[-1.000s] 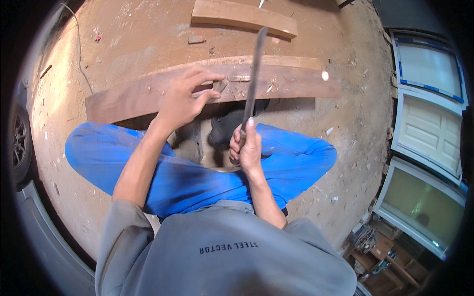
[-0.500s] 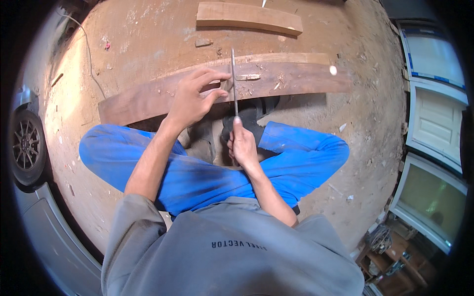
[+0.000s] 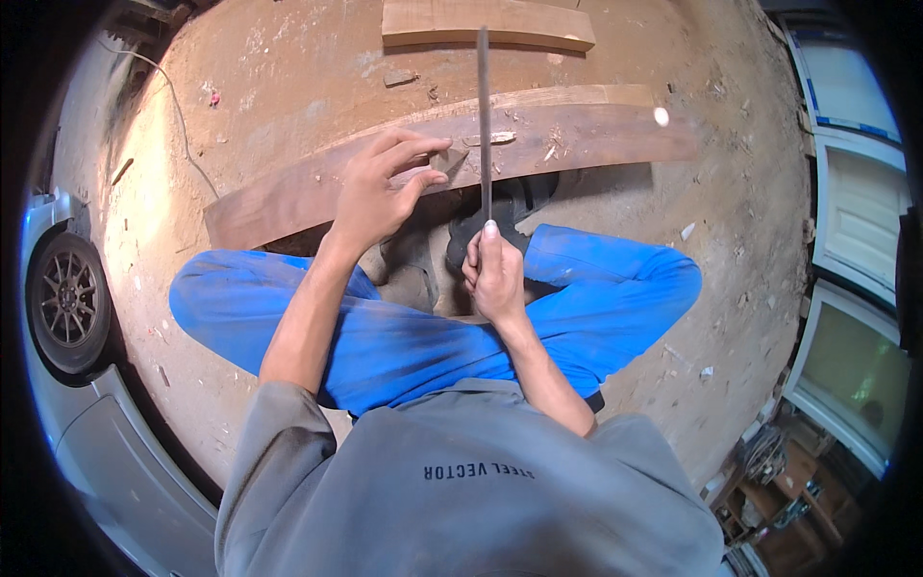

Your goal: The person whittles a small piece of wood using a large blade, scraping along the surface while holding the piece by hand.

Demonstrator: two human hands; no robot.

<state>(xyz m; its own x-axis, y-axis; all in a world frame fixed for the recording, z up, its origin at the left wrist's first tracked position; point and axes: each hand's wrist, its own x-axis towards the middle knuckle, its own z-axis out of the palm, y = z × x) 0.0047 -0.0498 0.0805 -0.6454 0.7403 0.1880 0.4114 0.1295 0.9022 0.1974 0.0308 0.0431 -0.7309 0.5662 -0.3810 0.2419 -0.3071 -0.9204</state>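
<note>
My left hand (image 3: 380,192) grips a small wooden block (image 3: 445,161) between the thumb and fingertips, over the long brown plank (image 3: 615,137). My right hand (image 3: 499,276) is closed round the near end of a long, narrow, dark metal tool (image 3: 485,115), thumb lying along it. The tool points away from me, to the right of the block and apart from it. From above it shows as a thin strip, so I cannot tell whether it is a file or a blade. Wood chips and a pale splinter (image 3: 490,138) lie on the plank.
A thick light timber (image 3: 490,24) lies farther off on the dusty floor. My blue-trousered legs (image 3: 615,288) are bent to either side. At the left stands a car with a dark wheel (image 3: 69,300); white-framed panels (image 3: 856,370) line the right. A cable (image 3: 173,106) runs across the floor.
My right hand has moved the tool to the right and lifted it, away from the small block. My left hand keeps its grip on the block. The view has shifted slightly.
</note>
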